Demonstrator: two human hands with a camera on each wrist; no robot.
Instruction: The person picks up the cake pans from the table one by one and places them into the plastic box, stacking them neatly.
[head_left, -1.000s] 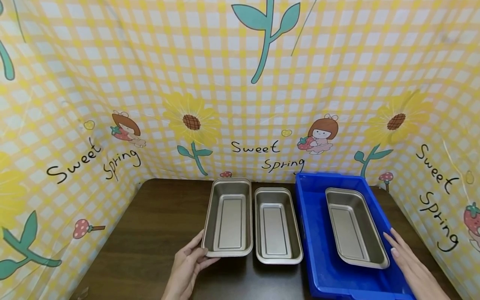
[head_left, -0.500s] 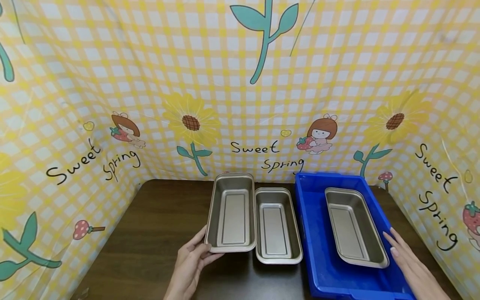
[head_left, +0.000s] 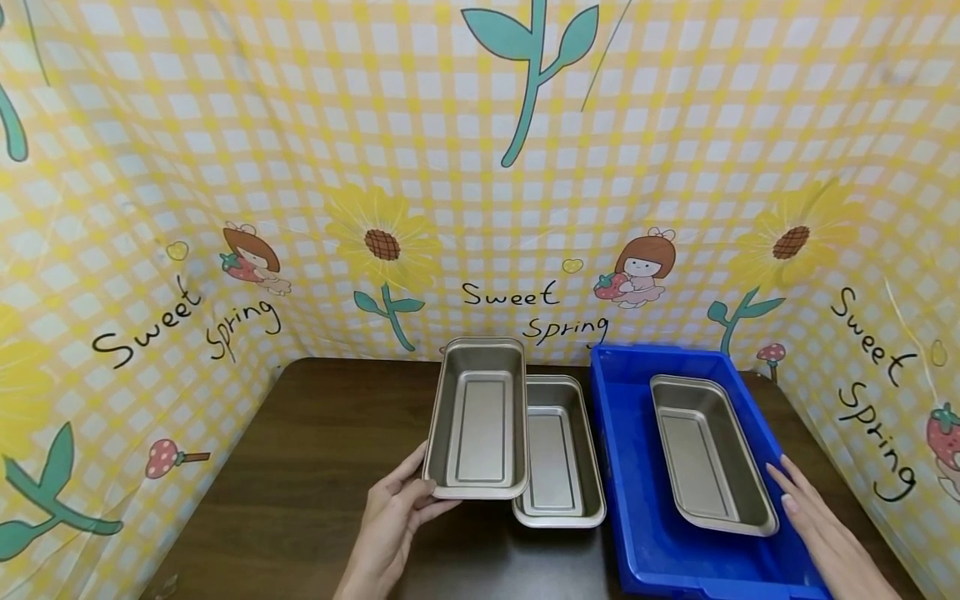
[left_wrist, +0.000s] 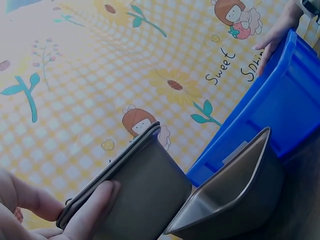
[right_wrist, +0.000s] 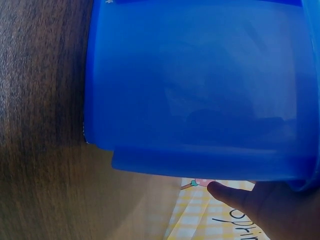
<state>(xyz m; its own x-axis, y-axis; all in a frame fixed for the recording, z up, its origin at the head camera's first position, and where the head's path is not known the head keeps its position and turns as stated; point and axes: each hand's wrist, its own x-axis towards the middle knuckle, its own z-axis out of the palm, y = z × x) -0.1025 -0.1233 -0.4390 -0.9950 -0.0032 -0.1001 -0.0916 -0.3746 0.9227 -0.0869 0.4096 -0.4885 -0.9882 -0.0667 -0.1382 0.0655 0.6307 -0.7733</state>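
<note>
On the left half of the worktop [head_left: 300,467], your left hand [head_left: 392,517] has its grip pinched on the near left corner of a grey metal loaf tin [head_left: 482,429], thumb at the rim and fingers beneath. You hold that tin raised with its opening up, and its right side overlaps the left part of a second loaf tin [head_left: 553,458] from above. You cannot tell from these views whether the two touch. The second tin sits on the worktop, opening up, just left of a blue plastic tray [head_left: 633,525]. Inside the tray, towards its right side, a third loaf tin [head_left: 701,458] lies at a slant, its near end further right than its far end. Your right hand [head_left: 821,521] is at the tray's right rim, its grip loose, with the fingers straight and no tin in it. Behind and on both sides hangs a yellow-and-white checked cloth [head_left: 495,225], printed with sunflowers, girls carrying strawberries, and the words "Sweet Spring". The left wrist view shows the held tin's outer wall against your fingers.
</note>
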